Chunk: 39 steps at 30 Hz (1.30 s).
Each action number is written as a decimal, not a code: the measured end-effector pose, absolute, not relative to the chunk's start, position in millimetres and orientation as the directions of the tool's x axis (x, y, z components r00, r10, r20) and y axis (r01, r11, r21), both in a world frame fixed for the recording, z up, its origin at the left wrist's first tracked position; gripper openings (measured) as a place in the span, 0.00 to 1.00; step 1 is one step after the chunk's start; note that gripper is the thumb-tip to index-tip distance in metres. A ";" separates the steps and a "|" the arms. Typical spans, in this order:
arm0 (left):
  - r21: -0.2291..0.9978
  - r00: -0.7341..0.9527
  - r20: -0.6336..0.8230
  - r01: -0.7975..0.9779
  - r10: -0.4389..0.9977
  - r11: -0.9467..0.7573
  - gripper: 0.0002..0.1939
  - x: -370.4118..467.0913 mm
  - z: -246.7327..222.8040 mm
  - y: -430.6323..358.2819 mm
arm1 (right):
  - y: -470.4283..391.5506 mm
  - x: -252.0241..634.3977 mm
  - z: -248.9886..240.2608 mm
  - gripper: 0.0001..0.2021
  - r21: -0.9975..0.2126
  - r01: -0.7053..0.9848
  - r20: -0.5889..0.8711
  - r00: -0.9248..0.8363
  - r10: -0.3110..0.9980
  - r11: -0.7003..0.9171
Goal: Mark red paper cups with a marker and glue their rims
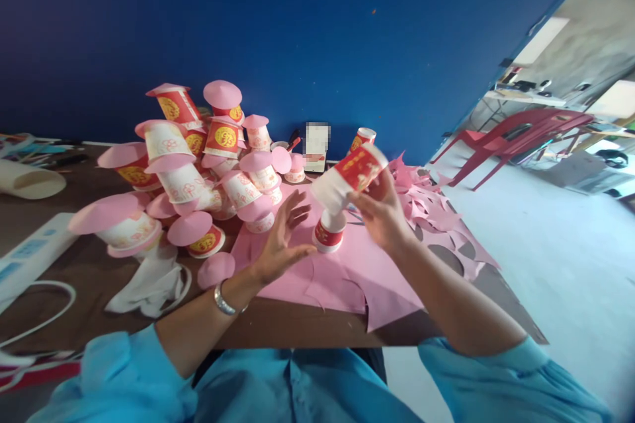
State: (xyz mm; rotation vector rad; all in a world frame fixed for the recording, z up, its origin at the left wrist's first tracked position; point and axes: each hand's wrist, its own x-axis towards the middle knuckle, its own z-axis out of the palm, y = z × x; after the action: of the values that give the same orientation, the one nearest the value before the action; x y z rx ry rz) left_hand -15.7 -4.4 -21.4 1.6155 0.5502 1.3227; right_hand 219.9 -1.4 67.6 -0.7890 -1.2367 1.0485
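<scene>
My right hand grips a red and white paper cup, tilted in the air. Directly below it, a smaller red and white cup stands on pink paper; whether the two touch is hard to tell. To the left of both cups, my left hand is open, its fingers spread and holding nothing. Many paper cups with pink paper cones, such as a white one, are piled on the left of the table. Behind the held cup stands another red cup.
Pink paper scraps heap up on the right of the brown table. A phone leans near the blue wall. At the left lie a white power strip, a paper roll and a white cloth. A red chair stands beyond.
</scene>
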 end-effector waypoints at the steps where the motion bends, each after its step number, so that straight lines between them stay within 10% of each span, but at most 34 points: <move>1: 0.853 0.332 0.521 -0.244 0.786 -0.462 0.58 -15.0 -17.5 -8.8 | -12.6 209.3 62.6 0.48 -0.925 -0.225 0.324 -0.042 0.945 0.307; 7: 0.839 0.247 0.543 -0.181 0.802 -0.512 0.40 -15.2 -1.0 -28.4 | -42.5 182.4 51.1 0.58 -0.909 -0.301 0.322 -0.065 0.945 0.289; 28: 0.710 0.200 0.678 0.072 0.707 -0.701 0.35 -19.5 12.1 -27.2 | -55.6 182.7 45.0 0.64 -0.925 -0.271 0.282 -0.019 0.959 0.267; 39: 0.780 0.207 0.606 0.033 0.768 -0.625 0.45 -23.8 7.5 -26.9 | -43.7 192.5 54.5 0.35 -0.897 -0.358 0.265 0.030 0.964 0.258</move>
State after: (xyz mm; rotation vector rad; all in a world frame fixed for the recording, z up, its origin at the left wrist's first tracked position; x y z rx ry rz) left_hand -23.8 -26.9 7.5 1.8458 0.7443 1.4726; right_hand 192.5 -43.7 54.5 -0.7381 -1.0671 1.1769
